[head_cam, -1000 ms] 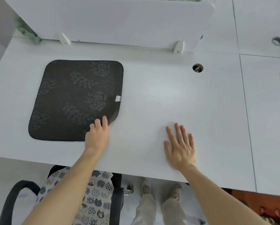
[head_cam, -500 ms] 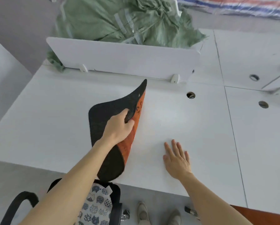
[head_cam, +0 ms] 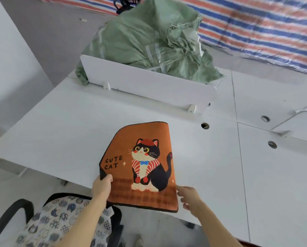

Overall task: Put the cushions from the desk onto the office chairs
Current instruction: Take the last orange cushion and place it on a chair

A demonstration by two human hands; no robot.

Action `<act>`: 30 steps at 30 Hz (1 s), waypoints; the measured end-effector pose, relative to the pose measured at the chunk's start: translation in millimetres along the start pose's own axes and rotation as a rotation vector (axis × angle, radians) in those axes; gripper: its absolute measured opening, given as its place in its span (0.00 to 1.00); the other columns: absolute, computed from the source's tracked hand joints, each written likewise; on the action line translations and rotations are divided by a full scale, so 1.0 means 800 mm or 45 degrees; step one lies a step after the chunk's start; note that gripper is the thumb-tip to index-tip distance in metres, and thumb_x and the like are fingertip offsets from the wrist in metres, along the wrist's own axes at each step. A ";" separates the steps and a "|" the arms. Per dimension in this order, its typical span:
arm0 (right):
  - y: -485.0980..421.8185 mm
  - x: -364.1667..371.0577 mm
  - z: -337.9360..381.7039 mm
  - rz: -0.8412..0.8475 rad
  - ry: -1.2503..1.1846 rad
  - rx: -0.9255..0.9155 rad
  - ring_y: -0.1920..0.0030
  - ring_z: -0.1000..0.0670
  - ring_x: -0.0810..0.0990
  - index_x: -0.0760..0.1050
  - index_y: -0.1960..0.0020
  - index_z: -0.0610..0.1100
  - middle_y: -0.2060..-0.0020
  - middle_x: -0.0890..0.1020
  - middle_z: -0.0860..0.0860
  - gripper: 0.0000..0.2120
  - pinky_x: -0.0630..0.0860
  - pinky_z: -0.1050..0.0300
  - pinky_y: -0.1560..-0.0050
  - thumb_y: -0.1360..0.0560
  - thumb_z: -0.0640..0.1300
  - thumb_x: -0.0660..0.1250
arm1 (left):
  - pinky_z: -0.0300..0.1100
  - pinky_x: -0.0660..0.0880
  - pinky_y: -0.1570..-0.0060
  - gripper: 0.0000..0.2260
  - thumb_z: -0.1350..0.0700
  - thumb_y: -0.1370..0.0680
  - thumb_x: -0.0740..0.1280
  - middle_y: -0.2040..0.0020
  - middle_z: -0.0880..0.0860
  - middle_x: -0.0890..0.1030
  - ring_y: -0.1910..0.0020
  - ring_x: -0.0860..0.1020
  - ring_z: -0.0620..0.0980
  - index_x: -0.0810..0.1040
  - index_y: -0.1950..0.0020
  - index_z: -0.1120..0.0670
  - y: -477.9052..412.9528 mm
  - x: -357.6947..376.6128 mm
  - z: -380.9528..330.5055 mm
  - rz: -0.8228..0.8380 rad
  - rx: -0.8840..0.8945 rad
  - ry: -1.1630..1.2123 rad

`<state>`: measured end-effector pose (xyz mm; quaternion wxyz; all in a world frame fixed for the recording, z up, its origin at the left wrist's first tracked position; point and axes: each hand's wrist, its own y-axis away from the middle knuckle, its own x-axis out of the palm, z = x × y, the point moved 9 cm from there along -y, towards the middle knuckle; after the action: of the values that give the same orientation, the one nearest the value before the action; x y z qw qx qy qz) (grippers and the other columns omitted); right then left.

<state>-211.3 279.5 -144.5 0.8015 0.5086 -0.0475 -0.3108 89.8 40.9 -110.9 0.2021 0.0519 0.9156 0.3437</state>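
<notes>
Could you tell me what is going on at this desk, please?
A person is holding an orange cat cushion over the near edge of the white desk, printed side up. The left hand grips its left edge. The right hand is at its right edge with fingers curled, though a firm hold cannot be made out. Below left stands an office chair that already carries a patterned cushion.

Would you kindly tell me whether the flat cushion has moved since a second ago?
Yes. The orange cat-print cushion has been lifted off the white desk, flipped print-up, and drawn toward the desk's near edge, held by the left hand.
</notes>
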 end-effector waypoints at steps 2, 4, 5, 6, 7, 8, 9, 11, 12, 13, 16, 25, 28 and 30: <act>-0.005 0.004 -0.011 -0.072 0.118 -0.049 0.66 0.49 0.71 0.80 0.43 0.39 0.58 0.80 0.48 0.19 0.66 0.58 0.68 0.24 0.54 0.72 | 0.48 0.71 0.57 0.06 0.59 0.25 0.65 0.55 0.58 0.79 0.57 0.76 0.56 0.74 0.50 0.58 -0.007 -0.007 0.040 0.009 -0.075 -0.175; -0.009 0.010 -0.020 -0.127 0.206 -0.087 0.60 0.49 0.78 0.76 0.45 0.43 0.53 0.82 0.48 0.17 0.78 0.53 0.60 0.24 0.55 0.72 | 0.50 0.74 0.52 0.15 0.60 0.25 0.66 0.48 0.61 0.79 0.51 0.77 0.60 0.71 0.39 0.61 -0.011 -0.014 0.067 0.009 -0.140 -0.301; -0.011 0.009 -0.021 -0.181 0.254 -0.109 0.57 0.48 0.80 0.74 0.46 0.44 0.52 0.83 0.47 0.17 0.81 0.49 0.53 0.24 0.56 0.73 | 0.51 0.74 0.50 0.20 0.60 0.24 0.65 0.44 0.63 0.78 0.47 0.77 0.61 0.68 0.34 0.62 -0.014 -0.016 0.074 0.013 -0.152 -0.361; -0.014 0.010 -0.022 -0.234 0.310 -0.129 0.55 0.48 0.81 0.73 0.46 0.44 0.51 0.82 0.47 0.19 0.81 0.47 0.49 0.25 0.57 0.73 | 0.52 0.74 0.48 0.23 0.60 0.23 0.65 0.41 0.64 0.77 0.44 0.76 0.63 0.65 0.30 0.63 -0.017 -0.019 0.080 0.021 -0.154 -0.415; -0.016 0.009 -0.021 -0.283 0.379 -0.142 0.53 0.47 0.81 0.72 0.44 0.45 0.49 0.81 0.47 0.21 0.81 0.46 0.48 0.26 0.59 0.73 | 0.54 0.75 0.46 0.24 0.60 0.23 0.64 0.40 0.64 0.77 0.43 0.76 0.63 0.64 0.28 0.63 -0.018 -0.020 0.081 0.031 -0.144 -0.455; -0.019 0.010 -0.021 -0.325 0.458 -0.151 0.50 0.46 0.80 0.71 0.43 0.45 0.48 0.79 0.48 0.23 0.81 0.46 0.47 0.27 0.60 0.72 | 0.55 0.76 0.45 0.25 0.60 0.23 0.64 0.39 0.64 0.76 0.43 0.76 0.64 0.63 0.28 0.63 -0.017 -0.023 0.082 0.026 -0.135 -0.485; -0.022 0.009 -0.019 -0.363 0.531 -0.158 0.47 0.45 0.79 0.71 0.42 0.47 0.45 0.76 0.48 0.24 0.80 0.46 0.46 0.27 0.62 0.72 | 0.56 0.76 0.45 0.27 0.60 0.23 0.65 0.37 0.65 0.74 0.42 0.76 0.64 0.61 0.27 0.62 -0.015 -0.027 0.079 -0.003 -0.123 -0.519; -0.028 0.009 -0.016 -0.420 0.624 -0.168 0.41 0.43 0.74 0.70 0.39 0.48 0.41 0.73 0.47 0.26 0.77 0.44 0.42 0.28 0.63 0.71 | 0.58 0.76 0.42 0.33 0.57 0.24 0.67 0.30 0.65 0.67 0.35 0.72 0.65 0.55 0.23 0.57 -0.013 -0.042 0.063 -0.150 -0.019 -0.667; -0.032 0.010 -0.013 -0.445 0.650 -0.177 0.38 0.42 0.72 0.69 0.36 0.48 0.39 0.72 0.47 0.28 0.75 0.44 0.40 0.28 0.63 0.71 | 0.60 0.73 0.38 0.36 0.56 0.24 0.68 0.26 0.64 0.63 0.31 0.68 0.66 0.53 0.21 0.55 -0.015 -0.046 0.048 -0.209 0.082 -0.800; -0.034 0.009 -0.009 -0.469 0.671 -0.187 0.35 0.41 0.71 0.69 0.33 0.47 0.36 0.72 0.46 0.31 0.74 0.43 0.38 0.28 0.62 0.71 | 0.61 0.70 0.34 0.37 0.54 0.24 0.68 0.24 0.63 0.59 0.27 0.64 0.65 0.52 0.21 0.53 -0.017 -0.045 0.033 -0.236 0.186 -0.923; -0.039 0.009 0.013 -0.505 0.681 -0.222 0.30 0.40 0.68 0.66 0.26 0.45 0.31 0.70 0.45 0.35 0.72 0.41 0.34 0.27 0.60 0.70 | 0.60 0.62 0.27 0.36 0.48 0.22 0.66 0.20 0.59 0.54 0.23 0.57 0.62 0.52 0.20 0.51 -0.041 -0.030 -0.003 -0.190 0.350 -1.073; -0.060 0.022 0.061 -0.381 0.526 -0.189 0.30 0.38 0.71 0.59 0.21 0.43 0.28 0.69 0.42 0.38 0.77 0.40 0.36 0.24 0.57 0.69 | 0.58 0.70 0.35 0.32 0.48 0.21 0.66 0.28 0.63 0.66 0.31 0.68 0.64 0.56 0.21 0.55 -0.097 0.007 -0.037 -0.087 0.253 -0.966; -0.061 0.024 0.056 -0.353 0.504 -0.119 0.40 0.40 0.77 0.65 0.27 0.41 0.35 0.74 0.41 0.32 0.80 0.44 0.43 0.23 0.56 0.69 | 0.57 0.70 0.37 0.29 0.50 0.21 0.66 0.31 0.64 0.68 0.34 0.69 0.65 0.60 0.24 0.58 -0.105 -0.008 -0.032 -0.120 0.190 -0.931; -0.059 0.025 0.052 -0.335 0.460 -0.147 0.47 0.44 0.79 0.69 0.29 0.41 0.42 0.79 0.44 0.26 0.81 0.48 0.48 0.22 0.54 0.67 | 0.56 0.70 0.37 0.28 0.49 0.20 0.65 0.32 0.65 0.68 0.35 0.70 0.66 0.61 0.24 0.59 -0.113 -0.015 -0.026 -0.080 0.195 -0.966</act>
<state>-233.1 221.8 -169.6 0.7775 0.5110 0.1814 -0.3187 96.2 -42.8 -151.6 0.5324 0.1621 0.8000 0.2242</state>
